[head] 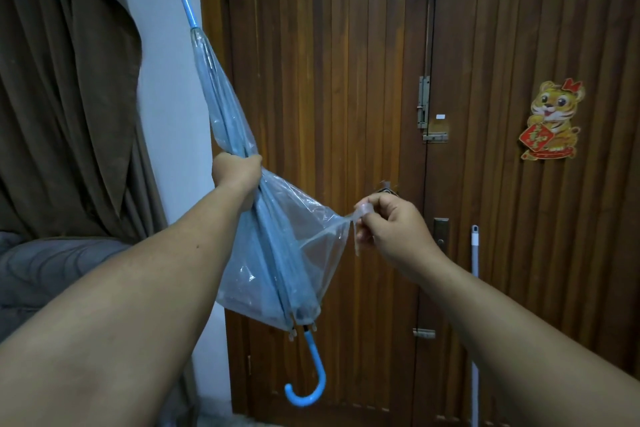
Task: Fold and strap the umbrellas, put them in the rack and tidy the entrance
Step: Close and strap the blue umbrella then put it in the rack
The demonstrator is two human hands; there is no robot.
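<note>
Head view, as I log it: clear blue umbrella (239,135), closed, tip up, hooked handle down, before wooden door (346,80). My left hand (237,172) clamps mid-canopy; right hand (391,229) pinches strap (360,215), pulled sideways.

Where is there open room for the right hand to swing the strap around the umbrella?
Open air lies right of the umbrella, in front of the wooden door, bordered by the white pole. Crowded on the left: the left hand grips the canopy close to the curtain. The right hand pinches the strap.
</note>
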